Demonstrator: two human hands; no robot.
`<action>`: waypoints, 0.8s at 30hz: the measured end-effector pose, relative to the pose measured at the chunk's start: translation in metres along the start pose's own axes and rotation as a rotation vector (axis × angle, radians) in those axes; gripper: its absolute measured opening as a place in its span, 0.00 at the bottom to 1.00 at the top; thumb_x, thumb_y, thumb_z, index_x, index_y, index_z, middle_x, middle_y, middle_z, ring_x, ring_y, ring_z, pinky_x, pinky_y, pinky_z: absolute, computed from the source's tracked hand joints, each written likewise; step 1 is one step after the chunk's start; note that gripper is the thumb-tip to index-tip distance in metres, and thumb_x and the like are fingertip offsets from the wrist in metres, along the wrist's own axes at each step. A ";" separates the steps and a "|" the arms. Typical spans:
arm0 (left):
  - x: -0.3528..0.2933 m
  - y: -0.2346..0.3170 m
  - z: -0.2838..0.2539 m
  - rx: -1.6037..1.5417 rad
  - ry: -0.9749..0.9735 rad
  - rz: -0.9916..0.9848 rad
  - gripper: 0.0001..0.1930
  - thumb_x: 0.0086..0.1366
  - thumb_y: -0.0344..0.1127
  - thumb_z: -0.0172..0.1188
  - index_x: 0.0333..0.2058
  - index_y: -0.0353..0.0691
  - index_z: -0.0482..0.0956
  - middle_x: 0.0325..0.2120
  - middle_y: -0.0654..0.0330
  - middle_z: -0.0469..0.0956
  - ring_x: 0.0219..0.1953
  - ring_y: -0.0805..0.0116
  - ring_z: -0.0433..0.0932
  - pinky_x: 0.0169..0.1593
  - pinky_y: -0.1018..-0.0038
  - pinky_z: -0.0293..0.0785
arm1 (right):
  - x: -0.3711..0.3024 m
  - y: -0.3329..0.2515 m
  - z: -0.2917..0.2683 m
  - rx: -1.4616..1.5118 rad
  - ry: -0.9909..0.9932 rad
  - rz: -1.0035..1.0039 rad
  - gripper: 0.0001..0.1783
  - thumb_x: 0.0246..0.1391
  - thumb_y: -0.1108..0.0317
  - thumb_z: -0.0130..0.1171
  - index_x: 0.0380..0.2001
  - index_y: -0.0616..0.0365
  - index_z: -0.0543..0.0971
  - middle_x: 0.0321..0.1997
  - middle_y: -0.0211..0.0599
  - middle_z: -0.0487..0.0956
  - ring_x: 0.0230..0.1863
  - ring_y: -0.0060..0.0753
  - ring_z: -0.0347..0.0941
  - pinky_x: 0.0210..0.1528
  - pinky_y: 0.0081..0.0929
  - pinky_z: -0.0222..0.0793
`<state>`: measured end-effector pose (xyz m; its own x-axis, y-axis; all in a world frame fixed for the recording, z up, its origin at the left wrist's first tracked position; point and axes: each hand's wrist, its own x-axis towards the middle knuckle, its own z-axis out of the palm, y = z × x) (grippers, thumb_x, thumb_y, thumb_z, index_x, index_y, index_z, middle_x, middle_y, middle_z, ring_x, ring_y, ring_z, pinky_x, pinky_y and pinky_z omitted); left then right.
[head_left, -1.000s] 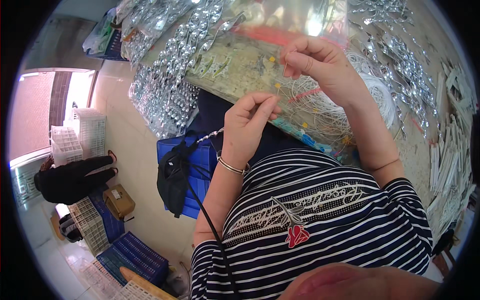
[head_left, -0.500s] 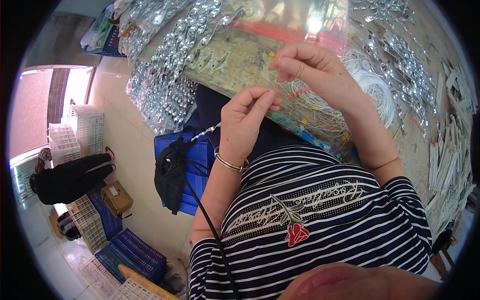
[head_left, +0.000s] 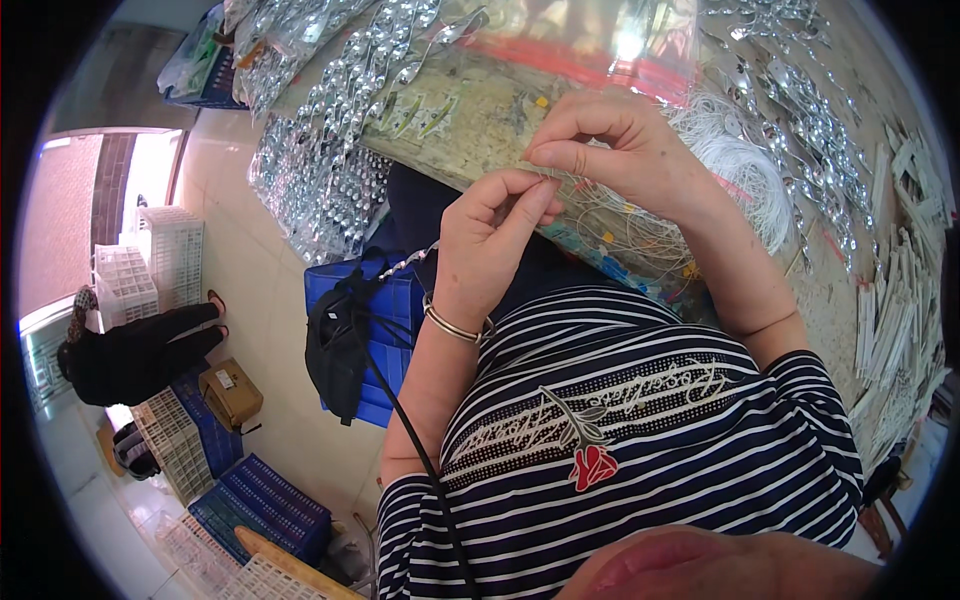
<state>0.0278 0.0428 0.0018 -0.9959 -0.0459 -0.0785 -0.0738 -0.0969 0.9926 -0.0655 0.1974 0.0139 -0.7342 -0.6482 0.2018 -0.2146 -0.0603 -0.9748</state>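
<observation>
My left hand (head_left: 485, 230) is closed, thumb pressed against the fingers. A twisted silver strip (head_left: 408, 262) shows behind its wrist side, seemingly running into the palm. Just above and to the right, my right hand (head_left: 620, 150) pinches thumb to forefinger, its tips almost at the left fingertips. A faint pale string (head_left: 545, 170) seems to run between the two pinches; its ends are hidden by the fingers. Beyond the right wrist lies a loose bundle of white string (head_left: 745, 190) on the worn table (head_left: 480, 125).
Shiny silver twisted strips (head_left: 340, 130) hang over the table's left edge; more strips (head_left: 800, 120) lie at right. A clear plastic bag (head_left: 580, 40) with a red band lies at the back. Blue crates (head_left: 265, 510), a cardboard box (head_left: 230, 393) and another person (head_left: 140, 350) are at left.
My right hand has come down and left, bringing its fingertips close to my left hand's. The left hand has hardly moved.
</observation>
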 end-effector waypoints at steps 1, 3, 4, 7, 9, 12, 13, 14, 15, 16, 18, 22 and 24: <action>0.000 0.000 0.000 0.003 0.003 -0.008 0.06 0.62 0.29 0.56 0.36 0.33 0.76 0.27 0.62 0.78 0.30 0.79 0.75 0.36 0.83 0.71 | 0.000 0.001 0.000 0.023 -0.017 0.010 0.04 0.51 0.73 0.58 0.28 0.62 0.79 0.27 0.28 0.75 0.28 0.17 0.69 0.28 0.16 0.63; -0.001 0.000 -0.001 0.007 -0.009 -0.015 0.06 0.62 0.29 0.56 0.36 0.33 0.77 0.27 0.62 0.78 0.29 0.79 0.75 0.35 0.83 0.71 | 0.000 -0.001 0.001 0.055 -0.028 0.033 0.04 0.51 0.73 0.58 0.28 0.62 0.79 0.27 0.28 0.74 0.28 0.17 0.68 0.29 0.15 0.63; -0.001 0.000 -0.001 0.011 -0.022 -0.020 0.06 0.62 0.29 0.56 0.35 0.33 0.77 0.27 0.62 0.78 0.29 0.79 0.74 0.35 0.83 0.71 | -0.001 -0.001 0.001 0.086 -0.038 0.055 0.04 0.52 0.73 0.58 0.28 0.61 0.79 0.27 0.28 0.74 0.28 0.16 0.68 0.29 0.15 0.63; -0.001 -0.001 -0.002 0.013 -0.034 -0.016 0.06 0.62 0.29 0.56 0.36 0.33 0.77 0.26 0.63 0.78 0.29 0.80 0.74 0.34 0.84 0.70 | -0.001 -0.001 0.001 0.050 -0.062 0.059 0.04 0.53 0.72 0.57 0.28 0.62 0.78 0.27 0.27 0.73 0.28 0.15 0.68 0.30 0.14 0.63; -0.001 0.001 -0.001 0.018 -0.029 -0.028 0.06 0.62 0.29 0.56 0.36 0.33 0.77 0.26 0.63 0.78 0.28 0.80 0.74 0.33 0.84 0.70 | -0.001 -0.001 0.001 0.041 -0.072 0.072 0.04 0.53 0.72 0.57 0.29 0.62 0.77 0.28 0.26 0.73 0.29 0.14 0.68 0.31 0.14 0.63; -0.001 0.001 -0.002 0.006 -0.015 -0.044 0.07 0.61 0.30 0.57 0.36 0.33 0.77 0.26 0.64 0.77 0.26 0.81 0.72 0.32 0.85 0.68 | -0.001 0.000 0.001 0.057 -0.066 0.104 0.04 0.55 0.72 0.55 0.29 0.62 0.76 0.28 0.24 0.72 0.30 0.12 0.67 0.31 0.14 0.63; -0.001 0.001 -0.002 -0.012 -0.007 -0.049 0.07 0.61 0.30 0.57 0.36 0.34 0.77 0.25 0.64 0.77 0.25 0.82 0.71 0.31 0.85 0.67 | -0.001 0.001 0.001 0.083 -0.052 0.126 0.04 0.55 0.72 0.55 0.30 0.61 0.75 0.28 0.22 0.72 0.31 0.11 0.66 0.32 0.13 0.63; -0.001 0.001 -0.001 -0.011 -0.006 -0.049 0.07 0.61 0.30 0.57 0.36 0.34 0.77 0.25 0.64 0.77 0.25 0.82 0.71 0.31 0.85 0.67 | -0.001 0.000 0.002 0.083 -0.052 0.125 0.04 0.55 0.72 0.55 0.30 0.61 0.75 0.28 0.22 0.72 0.31 0.11 0.66 0.32 0.13 0.63; -0.001 0.002 0.000 -0.074 0.028 -0.057 0.07 0.61 0.29 0.56 0.36 0.33 0.77 0.25 0.64 0.77 0.24 0.82 0.70 0.30 0.86 0.66 | -0.001 -0.001 0.002 0.084 -0.038 0.142 0.04 0.55 0.71 0.55 0.30 0.61 0.75 0.28 0.22 0.71 0.31 0.10 0.66 0.31 0.13 0.63; -0.001 0.003 0.001 -0.137 0.062 -0.066 0.07 0.62 0.29 0.56 0.37 0.32 0.77 0.25 0.63 0.77 0.24 0.81 0.69 0.29 0.86 0.64 | -0.001 -0.001 0.002 0.084 -0.024 0.158 0.05 0.56 0.71 0.54 0.30 0.61 0.75 0.28 0.21 0.71 0.31 0.10 0.66 0.31 0.13 0.63; -0.001 0.005 0.003 -0.157 0.097 -0.070 0.07 0.61 0.29 0.56 0.37 0.32 0.77 0.25 0.63 0.77 0.23 0.82 0.68 0.27 0.86 0.63 | -0.001 0.000 0.002 0.061 -0.023 0.132 0.05 0.56 0.71 0.54 0.30 0.60 0.75 0.28 0.21 0.71 0.31 0.09 0.66 0.31 0.12 0.62; 0.000 0.002 0.004 -0.201 0.164 -0.019 0.07 0.60 0.31 0.59 0.35 0.35 0.78 0.22 0.67 0.76 0.22 0.85 0.67 0.25 0.88 0.60 | -0.001 -0.002 0.003 0.046 -0.030 0.118 0.04 0.56 0.70 0.55 0.30 0.59 0.76 0.28 0.20 0.71 0.31 0.09 0.65 0.30 0.11 0.62; -0.001 0.002 0.004 -0.208 0.175 -0.012 0.07 0.60 0.29 0.58 0.36 0.33 0.78 0.23 0.64 0.76 0.22 0.84 0.67 0.24 0.87 0.59 | -0.002 -0.004 0.005 0.083 -0.020 0.135 0.06 0.56 0.69 0.54 0.31 0.59 0.76 0.28 0.20 0.72 0.31 0.09 0.66 0.30 0.12 0.62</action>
<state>0.0280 0.0466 0.0042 -0.9693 -0.2131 -0.1231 -0.0551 -0.2995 0.9525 -0.0606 0.1952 0.0167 -0.7393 -0.6699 0.0676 -0.0609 -0.0335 -0.9976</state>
